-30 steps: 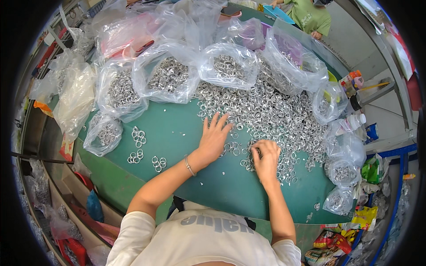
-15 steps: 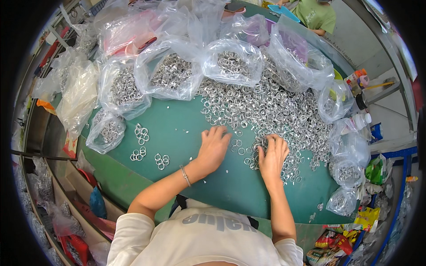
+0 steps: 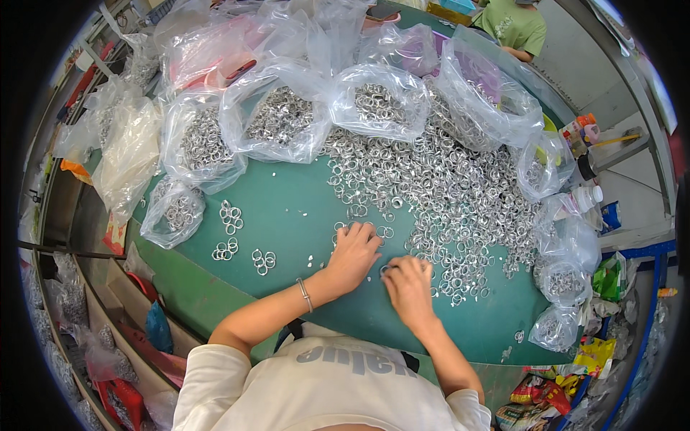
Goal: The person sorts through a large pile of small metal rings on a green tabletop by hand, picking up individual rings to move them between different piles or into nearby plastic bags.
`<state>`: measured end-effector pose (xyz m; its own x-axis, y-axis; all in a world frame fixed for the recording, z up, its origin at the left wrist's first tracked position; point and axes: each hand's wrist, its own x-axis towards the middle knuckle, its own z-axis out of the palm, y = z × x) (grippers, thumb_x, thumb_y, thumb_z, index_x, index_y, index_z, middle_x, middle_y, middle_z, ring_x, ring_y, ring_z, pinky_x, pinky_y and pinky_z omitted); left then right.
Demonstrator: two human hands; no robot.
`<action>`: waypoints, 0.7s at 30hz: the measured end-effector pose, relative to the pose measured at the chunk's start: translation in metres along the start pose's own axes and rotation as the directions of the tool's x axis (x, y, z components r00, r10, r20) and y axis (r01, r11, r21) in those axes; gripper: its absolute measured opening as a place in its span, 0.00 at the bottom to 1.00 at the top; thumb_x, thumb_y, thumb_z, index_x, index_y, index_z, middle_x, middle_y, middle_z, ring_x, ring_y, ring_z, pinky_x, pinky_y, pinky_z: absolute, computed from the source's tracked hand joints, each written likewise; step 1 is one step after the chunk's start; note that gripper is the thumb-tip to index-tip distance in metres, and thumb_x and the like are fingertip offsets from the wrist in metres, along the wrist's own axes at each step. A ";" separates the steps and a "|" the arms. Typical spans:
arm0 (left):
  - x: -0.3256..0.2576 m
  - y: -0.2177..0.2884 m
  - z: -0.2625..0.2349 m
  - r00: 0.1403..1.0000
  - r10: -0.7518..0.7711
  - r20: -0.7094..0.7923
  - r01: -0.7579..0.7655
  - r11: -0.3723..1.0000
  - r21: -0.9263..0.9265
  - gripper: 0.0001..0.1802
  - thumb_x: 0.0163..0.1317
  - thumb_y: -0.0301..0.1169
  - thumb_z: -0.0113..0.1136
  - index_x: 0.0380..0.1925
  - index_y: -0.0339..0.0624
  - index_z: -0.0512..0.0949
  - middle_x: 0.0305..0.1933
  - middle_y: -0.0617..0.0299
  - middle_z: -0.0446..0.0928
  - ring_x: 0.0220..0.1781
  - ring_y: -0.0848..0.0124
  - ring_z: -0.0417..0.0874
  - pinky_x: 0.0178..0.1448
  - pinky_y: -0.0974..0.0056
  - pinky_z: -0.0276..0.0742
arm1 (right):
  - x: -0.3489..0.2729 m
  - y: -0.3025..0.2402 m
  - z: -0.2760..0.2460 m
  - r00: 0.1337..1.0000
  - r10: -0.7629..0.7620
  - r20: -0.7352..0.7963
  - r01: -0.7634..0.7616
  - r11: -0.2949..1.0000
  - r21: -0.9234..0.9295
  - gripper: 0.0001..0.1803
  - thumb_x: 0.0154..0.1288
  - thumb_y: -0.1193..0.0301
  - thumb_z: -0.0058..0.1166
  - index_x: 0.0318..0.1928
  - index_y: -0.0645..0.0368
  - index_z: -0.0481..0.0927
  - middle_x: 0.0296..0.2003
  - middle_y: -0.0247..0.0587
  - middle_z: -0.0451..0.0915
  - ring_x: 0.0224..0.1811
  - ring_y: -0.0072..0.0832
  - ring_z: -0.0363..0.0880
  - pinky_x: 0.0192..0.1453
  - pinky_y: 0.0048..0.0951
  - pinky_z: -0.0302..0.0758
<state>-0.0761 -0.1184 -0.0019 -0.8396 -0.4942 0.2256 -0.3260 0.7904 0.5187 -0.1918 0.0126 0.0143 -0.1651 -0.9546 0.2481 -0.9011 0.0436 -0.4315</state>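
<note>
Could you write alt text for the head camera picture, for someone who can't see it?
Seen from above, a person's left hand and right hand rest on a green table, fingers among a wide heap of small silver metal rings. Clear plastic bags of rings line the far edge, and a few small ring clusters lie apart at left.

A green-topped table (image 3: 287,208) fills the middle, its edge curving from nine o'clock down to five o'clock; at eight o'clock wooden shelving (image 3: 86,316) holds bags; pale grey floor (image 3: 618,108) shows at two o'clock under even, bright light; a seated person in a green shirt (image 3: 514,25) is at one o'clock.
</note>
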 end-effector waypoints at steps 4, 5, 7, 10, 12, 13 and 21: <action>-0.003 0.001 -0.006 0.994 -0.006 -0.112 -0.001 0.998 -0.067 0.13 0.54 0.27 0.62 0.40 0.41 0.75 0.47 0.58 0.70 0.50 0.60 0.70 0.51 0.57 0.62 | 0.000 -0.010 0.001 0.998 -0.062 0.006 0.060 0.991 0.123 0.10 0.52 0.76 0.61 0.37 0.60 0.79 0.44 0.41 0.75 0.49 0.38 0.72 0.53 0.40 0.64; -0.007 0.004 -0.014 0.993 -0.016 -0.114 0.003 0.993 -0.115 0.14 0.54 0.27 0.62 0.42 0.41 0.75 0.48 0.58 0.70 0.51 0.60 0.70 0.50 0.57 0.63 | 0.004 -0.009 0.001 0.998 -0.050 -0.023 0.053 0.980 0.192 0.10 0.52 0.76 0.61 0.37 0.60 0.79 0.44 0.41 0.75 0.49 0.38 0.72 0.52 0.40 0.64; -0.017 0.011 -0.019 0.998 0.013 -0.056 -0.021 0.988 -0.153 0.15 0.55 0.27 0.62 0.44 0.40 0.75 0.49 0.57 0.70 0.52 0.60 0.70 0.50 0.58 0.64 | 0.020 0.010 0.001 0.983 0.042 -0.181 -0.005 0.979 0.202 0.11 0.54 0.76 0.61 0.39 0.61 0.79 0.41 0.42 0.77 0.46 0.41 0.74 0.50 0.40 0.66; -0.040 0.024 -0.017 0.986 0.116 0.120 -0.107 0.991 -0.079 0.18 0.56 0.29 0.61 0.47 0.38 0.75 0.49 0.55 0.70 0.52 0.60 0.70 0.52 0.59 0.64 | 0.066 0.026 0.005 0.977 0.101 -0.190 -0.070 0.984 0.162 0.11 0.56 0.75 0.59 0.41 0.62 0.79 0.50 0.46 0.74 0.54 0.44 0.70 0.55 0.41 0.66; -0.046 0.022 -0.010 0.984 0.112 0.142 -0.105 0.993 -0.054 0.17 0.55 0.28 0.61 0.46 0.37 0.75 0.49 0.55 0.70 0.52 0.60 0.69 0.51 0.59 0.64 | 0.095 0.021 0.010 0.981 -0.037 -0.189 0.052 0.996 0.077 0.12 0.57 0.74 0.59 0.42 0.63 0.78 0.55 0.47 0.71 0.58 0.45 0.68 0.59 0.42 0.65; -0.048 0.019 -0.009 0.982 0.109 0.151 -0.104 0.994 -0.040 0.17 0.55 0.28 0.61 0.45 0.37 0.75 0.49 0.55 0.70 0.51 0.61 0.69 0.51 0.59 0.64 | 0.099 0.021 0.015 0.987 -0.064 -0.147 0.066 0.998 0.012 0.12 0.57 0.74 0.58 0.43 0.63 0.78 0.57 0.48 0.70 0.60 0.45 0.66 0.60 0.43 0.64; -0.059 0.014 -0.022 0.993 0.020 0.117 0.000 0.985 -0.172 0.14 0.54 0.24 0.58 0.42 0.36 0.75 0.45 0.57 0.70 0.48 0.62 0.70 0.49 0.59 0.63 | 0.050 0.023 -0.002 0.995 -0.066 0.079 0.080 0.978 -0.193 0.09 0.57 0.74 0.58 0.39 0.63 0.80 0.54 0.45 0.73 0.60 0.42 0.67 0.61 0.41 0.63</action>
<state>-0.0221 -0.0861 0.0102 -0.8912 -0.4322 0.1380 -0.2463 0.7164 0.6527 -0.2213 -0.0335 0.0182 -0.0732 -0.9756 0.2070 -0.9719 0.0232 -0.2343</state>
